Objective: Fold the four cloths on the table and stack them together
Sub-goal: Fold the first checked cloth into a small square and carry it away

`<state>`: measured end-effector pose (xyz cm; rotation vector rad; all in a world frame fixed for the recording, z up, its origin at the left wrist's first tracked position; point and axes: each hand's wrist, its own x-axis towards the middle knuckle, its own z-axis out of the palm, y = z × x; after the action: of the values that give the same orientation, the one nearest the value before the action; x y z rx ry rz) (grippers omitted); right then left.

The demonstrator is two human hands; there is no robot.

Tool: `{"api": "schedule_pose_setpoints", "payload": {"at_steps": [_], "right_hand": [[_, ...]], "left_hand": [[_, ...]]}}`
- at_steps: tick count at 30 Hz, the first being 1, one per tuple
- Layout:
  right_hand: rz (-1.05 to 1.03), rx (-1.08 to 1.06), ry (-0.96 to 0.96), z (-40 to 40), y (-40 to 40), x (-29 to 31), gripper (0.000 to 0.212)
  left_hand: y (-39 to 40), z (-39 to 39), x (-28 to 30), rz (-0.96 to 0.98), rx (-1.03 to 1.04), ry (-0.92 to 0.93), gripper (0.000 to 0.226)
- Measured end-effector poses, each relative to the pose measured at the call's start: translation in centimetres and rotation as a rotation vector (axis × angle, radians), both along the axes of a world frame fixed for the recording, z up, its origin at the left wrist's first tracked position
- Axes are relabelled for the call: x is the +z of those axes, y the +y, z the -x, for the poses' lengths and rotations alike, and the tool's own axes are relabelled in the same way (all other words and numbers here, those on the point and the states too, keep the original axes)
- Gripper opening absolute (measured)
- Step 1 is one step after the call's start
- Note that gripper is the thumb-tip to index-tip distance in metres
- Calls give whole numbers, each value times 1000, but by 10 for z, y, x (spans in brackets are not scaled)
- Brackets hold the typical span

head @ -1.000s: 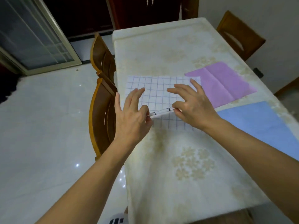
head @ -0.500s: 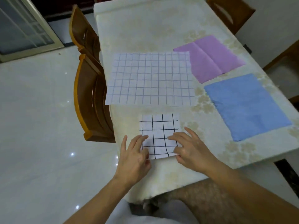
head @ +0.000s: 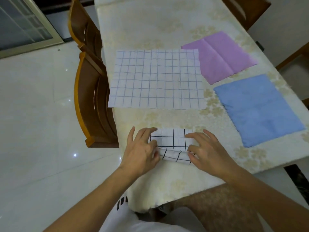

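On floral table, black-checked cloth, near edge rolled, pinched by both hands' grip.

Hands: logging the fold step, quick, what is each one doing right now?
Left hand: pinches the near edge of the black-checked cloth, lifting it.
Right hand: pinches the same edge at the other end.

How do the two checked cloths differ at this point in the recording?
The black-checked cloth is small with bold lines; the blue-checked cloth is larger with thin, pale lines. The black-checked cloth's near edge is lifted, pinched by the left hand and right hand; the blue-checked cloth lies flat, untouched. Both are white grids on the table.
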<state>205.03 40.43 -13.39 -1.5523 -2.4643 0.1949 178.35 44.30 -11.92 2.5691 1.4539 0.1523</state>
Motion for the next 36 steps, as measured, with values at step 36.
{"api": "schedule_pose_setpoints", "payload": {"at_steps": [36], "right_hand": [[40,-270,-33,42,31,-89,64]], "left_hand": [[37,-31,-93,51,-105,9,69]]}}
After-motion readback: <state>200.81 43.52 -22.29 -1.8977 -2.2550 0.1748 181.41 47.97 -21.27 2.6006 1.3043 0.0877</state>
